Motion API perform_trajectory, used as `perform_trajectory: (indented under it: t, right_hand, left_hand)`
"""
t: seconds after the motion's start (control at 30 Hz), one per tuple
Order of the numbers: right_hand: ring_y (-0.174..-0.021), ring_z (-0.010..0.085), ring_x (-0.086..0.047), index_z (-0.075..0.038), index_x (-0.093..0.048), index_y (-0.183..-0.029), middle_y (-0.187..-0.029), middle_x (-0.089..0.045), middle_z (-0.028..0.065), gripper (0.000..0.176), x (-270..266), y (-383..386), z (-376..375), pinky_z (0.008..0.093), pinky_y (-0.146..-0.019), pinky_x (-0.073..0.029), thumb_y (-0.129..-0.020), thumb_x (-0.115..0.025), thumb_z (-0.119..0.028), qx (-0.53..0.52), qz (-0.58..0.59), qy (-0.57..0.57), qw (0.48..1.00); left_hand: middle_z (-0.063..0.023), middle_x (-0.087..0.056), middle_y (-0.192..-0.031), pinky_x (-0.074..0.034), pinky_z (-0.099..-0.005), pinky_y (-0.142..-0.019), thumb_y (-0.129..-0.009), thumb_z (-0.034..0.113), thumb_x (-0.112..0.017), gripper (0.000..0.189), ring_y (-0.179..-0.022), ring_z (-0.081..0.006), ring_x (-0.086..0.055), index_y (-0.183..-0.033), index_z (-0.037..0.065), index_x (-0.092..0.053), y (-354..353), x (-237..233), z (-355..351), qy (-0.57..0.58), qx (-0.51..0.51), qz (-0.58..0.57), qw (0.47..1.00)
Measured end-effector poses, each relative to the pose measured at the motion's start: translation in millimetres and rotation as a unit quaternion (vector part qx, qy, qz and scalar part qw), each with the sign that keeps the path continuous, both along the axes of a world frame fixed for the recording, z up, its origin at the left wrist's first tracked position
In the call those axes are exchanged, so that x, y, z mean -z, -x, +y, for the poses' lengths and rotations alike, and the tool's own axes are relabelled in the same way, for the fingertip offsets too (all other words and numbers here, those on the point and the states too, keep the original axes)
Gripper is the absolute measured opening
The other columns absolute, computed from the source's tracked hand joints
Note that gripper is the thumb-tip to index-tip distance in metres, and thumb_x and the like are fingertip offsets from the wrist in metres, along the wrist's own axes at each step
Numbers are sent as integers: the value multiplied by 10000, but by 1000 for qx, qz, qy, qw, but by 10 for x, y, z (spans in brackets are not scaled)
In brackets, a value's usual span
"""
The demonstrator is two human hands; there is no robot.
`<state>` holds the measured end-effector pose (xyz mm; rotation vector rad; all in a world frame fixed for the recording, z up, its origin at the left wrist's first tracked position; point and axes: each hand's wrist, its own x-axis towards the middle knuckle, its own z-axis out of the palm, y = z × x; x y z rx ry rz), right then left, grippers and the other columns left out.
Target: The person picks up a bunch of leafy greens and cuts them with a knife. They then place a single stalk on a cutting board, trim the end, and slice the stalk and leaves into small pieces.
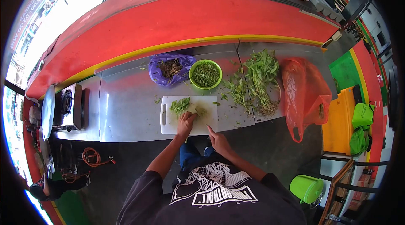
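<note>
A white cutting board lies on the steel counter in front of me. My left hand is closed on leafy greens on the board, its fingers bunched at their cut end. In my right hand is a knife, its pale blade angled up and left over the board beside the greens. A few cut bits lie near the blade. Behind the board stands a green bowl full of chopped greens. To its left, a purple plastic bag holds brownish roots and stems.
Uncut leafy stalks with roots are heaped right of the bowl. A red plastic bag hangs over the counter's front edge. At the far left sits a gas stove. A red wall runs along the back. A green bucket stands low right.
</note>
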<state>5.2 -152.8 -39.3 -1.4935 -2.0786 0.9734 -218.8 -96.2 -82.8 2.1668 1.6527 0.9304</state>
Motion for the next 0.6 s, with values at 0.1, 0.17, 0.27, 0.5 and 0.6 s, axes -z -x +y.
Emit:
perform_trajectory:
  t: [0.1, 0.17, 0.27, 0.5, 0.6]
  right_hand:
    - [-725, 454, -638, -84, -454, -1462, -770, -641, 268, 520, 47, 35, 90, 524, -646, -482, -956, -568, -117, 0, -1, -27, 1000]
    - [-734, 454, -635, -84, -460, -1458, -780, -637, 276, 514, 69, 46, 65, 523, -654, -481, -956, -568, -116, 9, 51, -31, 998]
    - [-729, 454, -631, -87, -455, -1462, -779, -633, 277, 518, -48, -34, -5, 527, -652, -478, -957, -570, -117, 8, 65, -17, 998]
    - [-724, 457, -626, -81, -454, -1460, -768, -628, 273, 515, 47, -15, 37, 527, -651, -477, -960, -568, -116, 0, 31, -5, 1000]
    - [-721, 456, -624, -67, -448, -1458, -770, -628, 271, 511, 54, 52, 127, 530, -645, -473, -963, -563, -115, 4, 37, -12, 999]
  left_hand:
    - [-100, -616, -1014, -475, -433, -850, -826, -3, -588, 358, -929, -309, -593, -1152, 104, -693, -27, -1, 14, -7, -8, 20, 1000]
    - [-103, -616, -1019, -476, -437, -852, -826, -8, -587, 366, -941, -313, -596, -1157, 106, -691, -23, 26, 9, -6, -12, 9, 1000]
    - [-107, -616, -1022, -477, -439, -854, -829, -2, -585, 361, -951, -318, -598, -1158, 105, -690, -52, -15, 10, -1, -15, 7, 1000]
    - [-114, -612, -1028, -480, -440, -855, -832, 5, -590, 345, -952, -320, -595, -1150, 94, -691, -58, 93, 12, -9, -11, -13, 1000]
    - [-120, -610, -1031, -481, -441, -861, -834, 6, -591, 331, -955, -324, -593, -1142, 79, -689, -72, 81, 26, 5, -7, 0, 1000]
